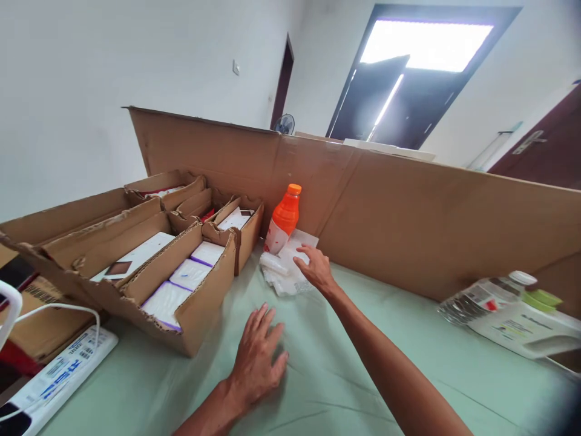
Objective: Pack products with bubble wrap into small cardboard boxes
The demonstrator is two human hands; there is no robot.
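My left hand (260, 354) hovers over or rests on the green tabletop with its fingers spread and nothing in it. Farther forward, my right hand (316, 266) reaches toward a crumpled clear plastic wrapper (281, 275). Its fingers are bent but apart, and its fingertips are at the wrapper's right edge; whether they touch it I cannot tell. Just behind the wrapper stands an orange bottle (287, 213) with an orange cap and a pale label, slightly tilted in view. To the left, a cardboard compartment (206, 312) holds white packs with purple edges (190, 274).
More cardboard compartments (104, 221) with white boxes extend left. A white power strip (68, 375) with a cable lies front left. A tall cardboard panel (431, 212) closes off the back. At right lie a clear bottle (485, 297) and a white jug with a green cap (521, 330).
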